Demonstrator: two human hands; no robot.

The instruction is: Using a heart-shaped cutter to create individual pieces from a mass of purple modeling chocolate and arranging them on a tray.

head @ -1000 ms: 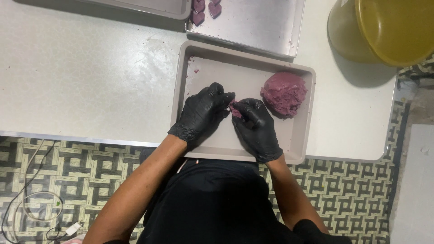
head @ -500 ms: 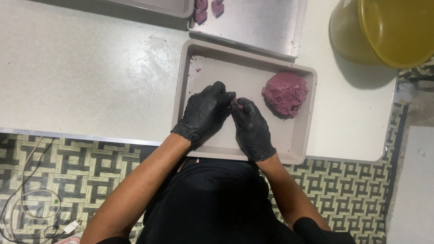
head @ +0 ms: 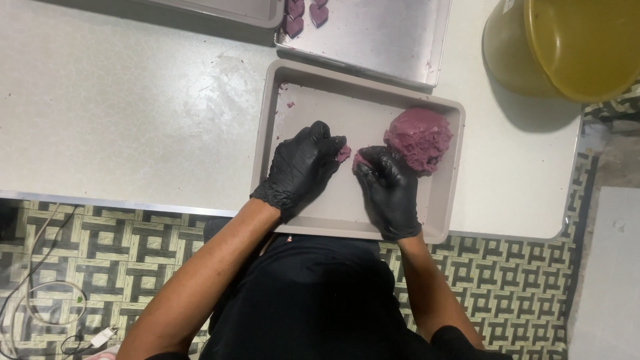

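A shallow beige tray (head: 280, 107) with rounded corners and a raised rim is set on a pale, scuffed counter (head: 120, 113), close to its near edge. Inside the tray, towards its far right corner, a rough, crumbly lump of purple dough (head: 420, 139) is heaped in an uneven mound. A few purple crumbs are scattered by the tray's far left corner.

Both hands are covered in matte black gloves with a slight sheen at the knuckles. The left hand (head: 301, 167) is curled over the middle of the tray, and a small pinch of purple dough (head: 343, 154) is gripped at its fingertips. The right hand (head: 389, 190) is clenched around another small piece of dough (head: 360, 159), of which only a purple edge shows at the thumb side. The two pieces are held just apart, and the right hand's knuckles lie just beside the large lump; whether they touch it cannot be told.

Beyond the tray, at the counter's far edge, a flat metal sheet pan (head: 387, 33) is laid, with small heart-shaped purple pieces (head: 303, 15) at its left end. A smooth, translucent yellow tub (head: 567, 43) is placed at the counter's far right corner. Below the near edge, a floor of green-and-cream geometric tiles (head: 80, 233) is seen.
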